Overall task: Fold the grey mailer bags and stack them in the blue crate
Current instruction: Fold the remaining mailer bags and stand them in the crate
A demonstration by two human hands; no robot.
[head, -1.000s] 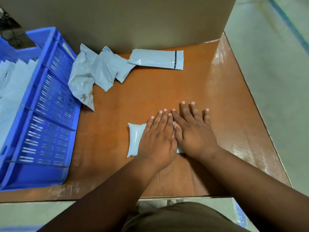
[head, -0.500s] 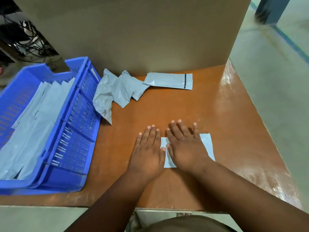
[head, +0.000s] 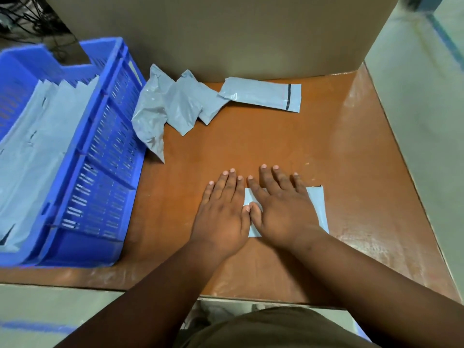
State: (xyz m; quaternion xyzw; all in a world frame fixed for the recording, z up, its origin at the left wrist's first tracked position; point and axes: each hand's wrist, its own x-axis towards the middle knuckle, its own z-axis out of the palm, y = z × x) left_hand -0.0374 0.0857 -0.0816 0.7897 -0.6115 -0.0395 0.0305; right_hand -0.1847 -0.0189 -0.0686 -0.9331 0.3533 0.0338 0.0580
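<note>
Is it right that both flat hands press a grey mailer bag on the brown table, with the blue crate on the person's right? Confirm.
Not quite. The head view shows the blue crate on the person's left. The rest holds: left hand and right hand lie flat on the grey mailer bag on the brown table.

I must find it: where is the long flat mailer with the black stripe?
In the head view, the striped mailer lies at the table's far edge, against the cardboard wall, right of the crumpled bags.

right hand (head: 283, 209) flat on folded mailer bag (head: 316, 208), left hand (head: 223, 212) beside it.
</note>
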